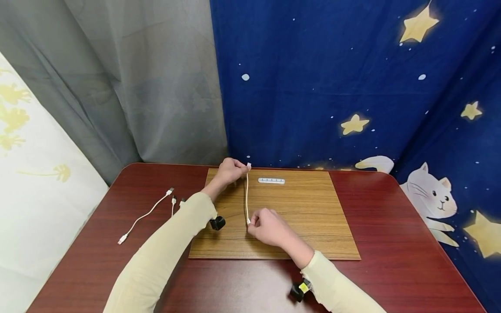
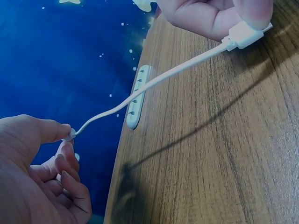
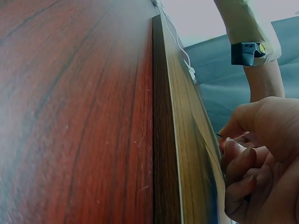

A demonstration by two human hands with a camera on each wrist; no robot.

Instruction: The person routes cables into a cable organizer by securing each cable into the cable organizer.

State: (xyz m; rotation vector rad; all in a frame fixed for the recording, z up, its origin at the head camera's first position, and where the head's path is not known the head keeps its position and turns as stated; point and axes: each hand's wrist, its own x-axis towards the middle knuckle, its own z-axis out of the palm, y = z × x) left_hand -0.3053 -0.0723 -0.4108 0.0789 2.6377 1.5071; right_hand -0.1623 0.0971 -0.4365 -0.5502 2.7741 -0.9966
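Note:
A short white USB cable [image 1: 247,195] stretches between both hands above a wood-grain board [image 1: 305,217]. At its far end, my left hand [image 1: 232,170] pinches one plug between thumb and fingers. My right hand [image 1: 268,226] pinches the near plug; in the left wrist view, that white plug [image 2: 245,35] shows a metal tip. The cable hangs nearly straight, and its shadow falls on the board. To its right, near the board's back edge, lies a white slotted cable clip [image 1: 272,181]. In the right wrist view, the fingers of my right hand [image 3: 261,154] hide most of the plug.
Left of the board, a loose white cable [image 1: 145,216] lies on the dark red table [image 1: 395,226]. More cable ends [image 1: 173,201] show beside it, partly behind my left sleeve. Grey and blue curtains [image 1: 293,87] hang behind the table's back edge.

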